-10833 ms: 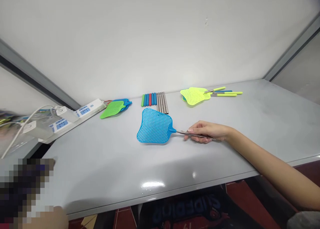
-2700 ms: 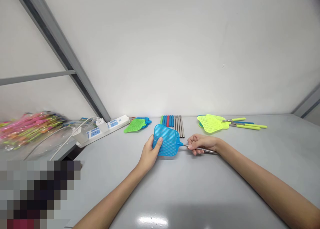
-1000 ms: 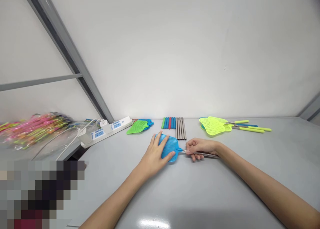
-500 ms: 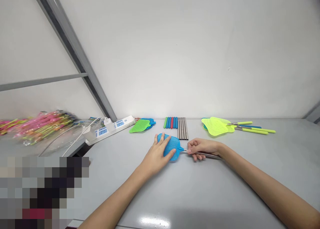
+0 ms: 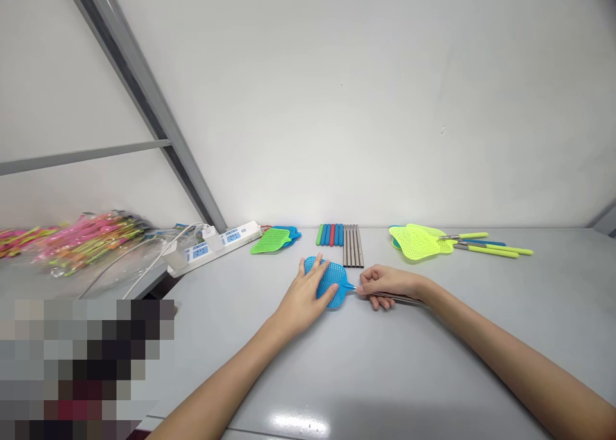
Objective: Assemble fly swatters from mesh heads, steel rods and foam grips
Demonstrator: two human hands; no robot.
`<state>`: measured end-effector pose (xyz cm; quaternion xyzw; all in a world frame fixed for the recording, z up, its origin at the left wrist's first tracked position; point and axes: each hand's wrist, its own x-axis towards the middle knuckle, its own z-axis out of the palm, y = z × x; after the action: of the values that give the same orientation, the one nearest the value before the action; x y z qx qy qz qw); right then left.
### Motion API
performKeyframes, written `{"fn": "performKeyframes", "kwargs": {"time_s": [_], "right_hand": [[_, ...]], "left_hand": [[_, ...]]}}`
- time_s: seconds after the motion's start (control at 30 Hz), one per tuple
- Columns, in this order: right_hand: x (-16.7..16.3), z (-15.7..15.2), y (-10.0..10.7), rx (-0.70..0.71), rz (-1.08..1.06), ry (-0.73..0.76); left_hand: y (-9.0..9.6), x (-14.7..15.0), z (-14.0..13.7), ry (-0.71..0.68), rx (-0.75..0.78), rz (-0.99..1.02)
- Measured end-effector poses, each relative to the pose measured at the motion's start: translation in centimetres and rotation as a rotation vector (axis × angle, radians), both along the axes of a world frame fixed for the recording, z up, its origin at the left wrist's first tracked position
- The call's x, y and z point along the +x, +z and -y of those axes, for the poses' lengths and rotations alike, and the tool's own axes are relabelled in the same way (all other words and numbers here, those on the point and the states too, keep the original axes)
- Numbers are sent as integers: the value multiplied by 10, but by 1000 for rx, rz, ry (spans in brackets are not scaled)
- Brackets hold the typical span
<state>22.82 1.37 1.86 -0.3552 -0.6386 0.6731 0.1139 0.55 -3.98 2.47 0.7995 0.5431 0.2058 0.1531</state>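
Observation:
A blue fly swatter head (image 5: 338,278) with a perforated face lies on the table, its narrow neck pointing right. Across its mesh, my left hand (image 5: 304,299) lies flat with the fingers spread, pressing from above. My right hand (image 5: 382,285) is closed round a thin metal rod (image 5: 402,297), thumb and forefinger pinching close to the neck. The rod's tip meets the neck; how deep it sits is hidden. Just behind stand several metal tubes (image 5: 353,246) in a row, beside several foam-like grips (image 5: 330,235) in green, blue and red.
Loose green (image 5: 271,241) and blue swatter heads lie at the back left. Fly swatters with yellow-green heads (image 5: 423,242) and long handles are stacked at the back right. A white power strip (image 5: 216,247) with cables and bagged colourful items (image 5: 91,241) are further left.
My right hand has shifted slightly left toward the swatter neck, and less of the rod shows between them. My left hand stays on the blue head.

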Motion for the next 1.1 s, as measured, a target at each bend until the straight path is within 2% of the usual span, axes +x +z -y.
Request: {"fn": "performKeyframes", "kwargs": {"time_s": [0.33, 0.57, 0.7, 0.93, 1.1], "right_hand": [[-1, 3, 3, 26, 19, -2], [-1, 2, 4, 23, 30, 2], [-1, 1, 2, 20, 32, 0], [-1, 0, 0, 26, 32, -2], [-2, 1, 1, 27, 30, 2]], "left_hand": [[-1, 1, -2, 40, -15, 64], [11, 10, 2, 213, 24, 70], [12, 10, 2, 213, 24, 92], [-2, 5, -4, 144, 49, 190], [0, 6, -4, 143, 37, 240]]}}
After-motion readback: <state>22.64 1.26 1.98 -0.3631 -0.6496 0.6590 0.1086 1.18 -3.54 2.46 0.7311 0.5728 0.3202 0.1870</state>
